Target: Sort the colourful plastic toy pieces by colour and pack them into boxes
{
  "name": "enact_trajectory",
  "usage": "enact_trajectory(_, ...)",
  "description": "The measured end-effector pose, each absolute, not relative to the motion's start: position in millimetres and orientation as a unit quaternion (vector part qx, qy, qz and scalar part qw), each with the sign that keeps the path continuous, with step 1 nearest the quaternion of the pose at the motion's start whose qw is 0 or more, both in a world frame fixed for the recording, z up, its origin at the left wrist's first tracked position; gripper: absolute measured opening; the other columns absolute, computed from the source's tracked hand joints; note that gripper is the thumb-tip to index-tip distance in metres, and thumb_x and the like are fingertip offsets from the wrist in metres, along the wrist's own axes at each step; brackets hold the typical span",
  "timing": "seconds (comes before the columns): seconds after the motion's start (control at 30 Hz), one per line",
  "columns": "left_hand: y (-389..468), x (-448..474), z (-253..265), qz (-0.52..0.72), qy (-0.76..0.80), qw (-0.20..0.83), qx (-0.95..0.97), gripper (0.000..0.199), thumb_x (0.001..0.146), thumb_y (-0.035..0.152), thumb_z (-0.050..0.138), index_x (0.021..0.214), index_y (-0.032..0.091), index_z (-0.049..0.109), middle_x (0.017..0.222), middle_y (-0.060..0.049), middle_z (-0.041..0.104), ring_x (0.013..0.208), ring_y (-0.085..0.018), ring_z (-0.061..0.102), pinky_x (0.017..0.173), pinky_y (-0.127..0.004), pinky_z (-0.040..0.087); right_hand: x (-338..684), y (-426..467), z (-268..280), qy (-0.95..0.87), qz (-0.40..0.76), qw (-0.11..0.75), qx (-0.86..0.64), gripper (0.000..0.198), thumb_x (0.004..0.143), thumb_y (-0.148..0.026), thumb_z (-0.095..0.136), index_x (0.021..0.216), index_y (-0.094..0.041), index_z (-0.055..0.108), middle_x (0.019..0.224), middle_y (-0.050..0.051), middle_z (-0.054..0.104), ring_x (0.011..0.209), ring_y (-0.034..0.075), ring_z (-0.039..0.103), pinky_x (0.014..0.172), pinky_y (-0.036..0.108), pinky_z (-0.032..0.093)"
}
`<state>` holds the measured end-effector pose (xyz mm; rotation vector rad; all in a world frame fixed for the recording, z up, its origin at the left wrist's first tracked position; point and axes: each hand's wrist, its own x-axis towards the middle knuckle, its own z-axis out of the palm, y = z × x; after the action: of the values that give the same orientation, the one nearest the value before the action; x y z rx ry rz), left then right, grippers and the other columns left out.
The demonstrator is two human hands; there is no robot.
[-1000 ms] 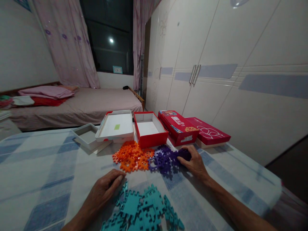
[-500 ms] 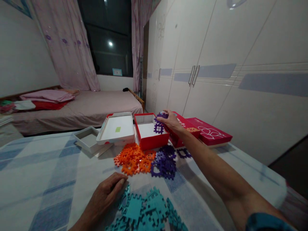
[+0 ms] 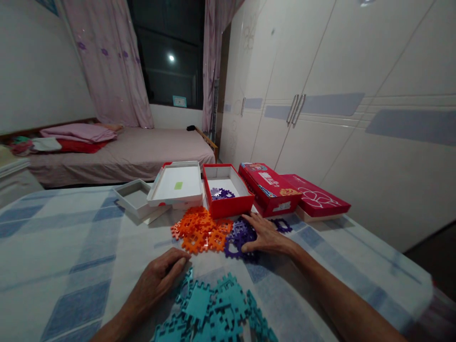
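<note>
My right hand reaches over the pile of purple interlocking plastic pieces, touching it with thumb and fingers apart. Part of that pile is hidden under the hand. Behind it stands a red box with a white inside, and several purple pieces lie on its floor. My left hand rests on the table with its fingers curled together and nothing visible in them. Right beside it is a heap of teal interlocking pieces. Orange interlocking pieces are piled between the left hand and the red box.
Left of the red box lie a white lid and a grey tray. To its right are a closed red box and a flatter dark red box. One purple piece lies apart on the checked tablecloth.
My right hand has let go of the purple pieces, which now lie in the red box, and has come back down to the purple pile. My left hand stays put. The view shifted slightly.
</note>
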<state>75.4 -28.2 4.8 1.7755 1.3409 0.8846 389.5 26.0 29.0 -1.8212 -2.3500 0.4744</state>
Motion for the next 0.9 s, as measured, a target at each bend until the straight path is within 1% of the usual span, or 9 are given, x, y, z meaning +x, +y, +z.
enact_trajectory(0.03,-28.5,75.7,5.7,0.344,0.519,0.364,0.693,0.034,0.088,0.046,0.044,0.081,0.019,0.064,0.076,-0.001,0.065,0.069,-0.014,0.059,0.056,-0.020,0.043,388.9,27.0,29.6,-0.782,0.153,0.061,-0.601,0.112,0.055,-0.075,0.063,0.145,-0.019,0.028,0.150,0.018,0.022,0.138,0.035,0.018,0.109,0.052,0.018)
enact_trajectory(0.1,-28.8,75.7,7.6,0.343,0.514,0.364,0.697,0.033,0.087,0.045,0.045,0.081,0.020,0.065,0.076,-0.001,0.065,0.069,-0.014,0.059,0.059,-0.020,0.043,388.4,26.6,31.8,-0.796,0.137,0.065,-0.586,0.111,0.053,-0.073,0.066,0.144,-0.020,0.030,0.147,0.017,0.027,0.135,0.034,0.024,0.107,0.051,0.022)
enact_trajectory(0.2,-28.3,75.2,8.1,0.340,0.513,0.369,0.696,0.032,0.086,0.045,0.047,0.080,0.020,0.066,0.075,0.000,0.066,0.068,-0.014,0.058,0.060,-0.020,0.043,389.1,22.2,33.7,-0.812,0.111,0.080,-0.567,0.095,0.055,-0.062,0.071,0.137,-0.023,0.042,0.136,0.013,0.042,0.125,0.031,0.038,0.100,0.048,0.032)
enact_trajectory(0.23,-27.9,75.0,7.2,0.341,0.514,0.368,0.696,0.031,0.086,0.044,0.047,0.080,0.020,0.066,0.075,0.000,0.066,0.068,-0.014,0.058,0.060,-0.020,0.043,389.5,20.8,33.5,-0.814,0.107,0.084,-0.565,0.089,0.056,-0.059,0.072,0.133,-0.023,0.046,0.133,0.013,0.044,0.123,0.031,0.040,0.098,0.048,0.034)
enact_trajectory(0.37,-26.6,74.7,1.7,0.346,0.513,0.358,0.699,0.031,0.087,0.045,0.046,0.081,0.020,0.064,0.076,-0.001,0.065,0.069,-0.014,0.058,0.059,-0.020,0.042,390.2,20.0,31.5,-0.814,0.121,0.099,-0.559,0.081,0.056,-0.056,0.074,0.126,-0.021,0.051,0.137,0.013,0.039,0.125,0.031,0.037,0.098,0.046,0.034)
enact_trajectory(0.53,-27.3,75.8,2.6,0.335,0.521,0.354,0.701,0.032,0.087,0.046,0.046,0.081,0.021,0.065,0.074,0.000,0.064,0.066,-0.014,0.056,0.057,-0.021,0.042,388.5,17.5,32.9,-0.818,0.130,0.133,-0.544,0.064,0.063,-0.046,0.072,0.118,-0.020,0.054,0.117,0.009,0.055,0.107,0.026,0.051,0.090,0.040,0.039)
enact_trajectory(0.67,-28.6,75.8,1.7,0.338,0.524,0.351,0.699,0.033,0.087,0.047,0.045,0.080,0.021,0.063,0.072,0.001,0.063,0.066,-0.014,0.056,0.059,-0.021,0.041,388.2,6.2,32.7,-0.802,0.114,0.176,-0.560,0.055,0.066,-0.037,0.071,0.116,-0.020,0.055,0.112,0.007,0.056,0.104,0.024,0.052,0.089,0.038,0.039)
enact_trajectory(0.8,-27.1,73.0,-4.6,0.330,0.523,0.349,0.704,0.032,0.089,0.047,0.043,0.085,0.022,0.063,0.076,0.000,0.063,0.070,-0.015,0.057,0.059,-0.021,0.041,389.9,-5.4,29.5,-0.792,0.096,0.221,-0.561,0.039,0.068,-0.027,0.069,0.104,-0.019,0.059,0.103,0.006,0.057,0.097,0.021,0.053,0.085,0.033,0.041)
enact_trajectory(0.9,-25.6,71.4,-5.2,0.331,0.515,0.346,0.711,0.030,0.089,0.046,0.043,0.085,0.022,0.062,0.077,0.000,0.064,0.070,-0.014,0.057,0.060,-0.021,0.042,392.6,-10.1,25.3,-0.781,0.094,0.256,-0.561,0.031,0.071,-0.023,0.065,0.101,-0.019,0.059,0.103,0.005,0.059,0.094,0.019,0.055,0.084,0.030,0.042)
